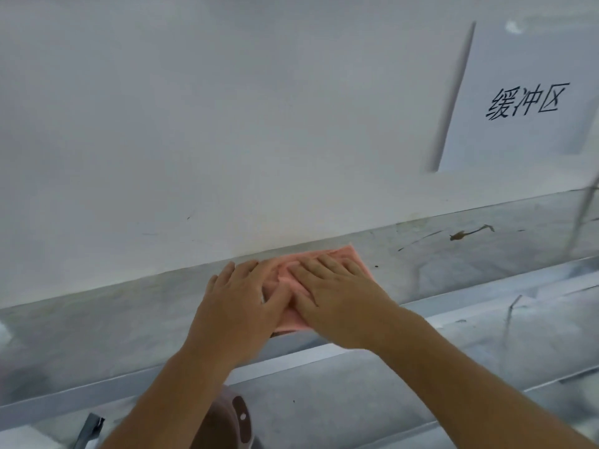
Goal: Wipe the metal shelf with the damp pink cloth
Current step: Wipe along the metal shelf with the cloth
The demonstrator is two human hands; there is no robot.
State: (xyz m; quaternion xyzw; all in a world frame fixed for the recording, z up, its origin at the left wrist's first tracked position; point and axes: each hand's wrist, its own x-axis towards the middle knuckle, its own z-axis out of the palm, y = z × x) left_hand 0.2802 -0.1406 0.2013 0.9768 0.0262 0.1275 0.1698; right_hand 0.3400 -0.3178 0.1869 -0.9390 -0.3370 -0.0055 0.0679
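Pressing flat on the pink cloth (348, 258), both hands pin it to the metal shelf (97, 322), roughly mid-shelf and right up against the white wall (194, 124) at its back edge. Left hand (238, 306) sits on the cloth's 9 o'clock side, fingers spread wide and flat, thumb tucked toward centre. Right hand (340, 296) covers the 3 o'clock side, fingers also splayed flat, pointing to 11 o'clock. Neither grips; the palms just bear down. Cloth is bunched between the thumbs, with one corner showing at 1 o'clock.

Progress, judged: mid-wipe. Shelf toward 9 o'clock of the cloth looks fairly even, though hazy, so I cannot tell if it's done. Toward 3 o'clock there is plainly work left: dark speck (376, 266) just beside the cloth, scuff streaks (418, 239) further out, then a brown smear (470, 233) well apart. Next pass likely needs to go that way with firm pressure.

Further out: paper sign (525, 102) with handwritten characters on the wall at 2 o'clock; lower shelf tier (356, 400) beneath; brown rounded object (233, 419) at 6 o'clock, unidentifiable.
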